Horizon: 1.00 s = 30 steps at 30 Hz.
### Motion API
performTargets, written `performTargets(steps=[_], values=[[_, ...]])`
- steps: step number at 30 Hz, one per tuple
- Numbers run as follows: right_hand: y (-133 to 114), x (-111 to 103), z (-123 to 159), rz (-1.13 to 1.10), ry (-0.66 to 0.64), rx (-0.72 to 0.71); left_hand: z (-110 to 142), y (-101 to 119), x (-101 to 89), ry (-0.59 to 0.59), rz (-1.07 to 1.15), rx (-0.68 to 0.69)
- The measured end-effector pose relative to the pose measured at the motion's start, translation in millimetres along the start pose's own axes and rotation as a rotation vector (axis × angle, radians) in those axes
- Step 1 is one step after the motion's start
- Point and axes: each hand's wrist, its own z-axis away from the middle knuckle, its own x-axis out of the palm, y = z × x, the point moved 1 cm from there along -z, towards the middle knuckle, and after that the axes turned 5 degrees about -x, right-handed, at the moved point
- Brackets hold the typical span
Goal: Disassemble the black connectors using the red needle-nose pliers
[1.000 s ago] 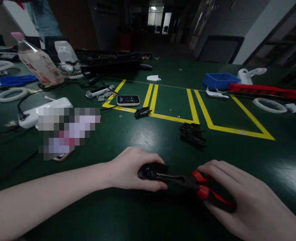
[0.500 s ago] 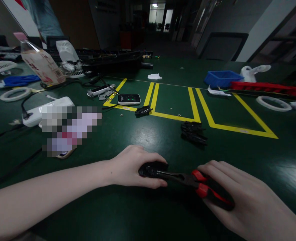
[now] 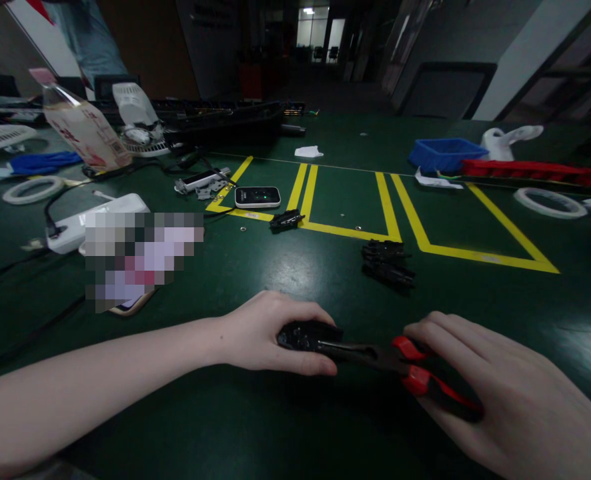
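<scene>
Low over the green table, my left hand (image 3: 280, 333) grips a small black plastic part (image 3: 303, 335) between thumb and fingers. My right hand (image 3: 495, 380) is wrapped round the red and black handles of long-nose pliers (image 3: 375, 357). The jaws of the pliers point left and meet the black part; their very tips are hard to make out against it. More black parts (image 3: 388, 263) of a similar look lie on the table beyond my hands, and another black part (image 3: 286, 221) sits farther left by the yellow tape.
Yellow tape outlines (image 3: 350, 232) mark the table (image 3: 295, 267). A small device with a screen (image 3: 258, 197), a phone with a blurred screen (image 3: 140, 267), a white power strip (image 3: 95, 220) and a bottle (image 3: 83, 127) stand left. A blue bin (image 3: 445, 155) and tape roll (image 3: 549, 203) lie right.
My right hand and the pliers have shifted slightly to the right. The black part in my left hand has edged a little right too; my left hand has barely moved.
</scene>
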Motion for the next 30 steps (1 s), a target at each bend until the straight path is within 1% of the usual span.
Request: performTargets(steps=[3, 9, 13, 17, 22, 26, 30], values=[[0.3, 0.2, -1.7, 0.012, 0.023, -0.023, 0.7, -1.8, -0.3, -0.013, -0.018, 0.000], [-0.8, 3.5, -0.1, 0.074, 0.049, -0.067, -0.6, -2.8, 1.5, 0.002, -0.040, -0.003], [-3.1, 8.0, 3.1, 0.066, 0.028, -0.040, -1.7, -2.0, 2.8, 0.033, 0.006, -0.007], [-2.8, 9.5, 4.4, 0.061, 0.002, -0.014, -2.4, -0.6, 3.0, 0.033, 0.043, -0.018], [0.9, 5.6, 0.6, 0.151, 0.050, -0.081, -2.3, 0.8, 4.1, 0.054, 0.096, -0.031], [2.5, 3.3, -1.6, 0.239, 0.056, -0.138, -2.3, 1.8, 4.3, 0.038, 0.093, -0.037], [2.5, 2.2, -1.3, 0.249, 0.047, -0.140, -2.4, 2.3, 3.2, 0.038, 0.073, -0.050]])
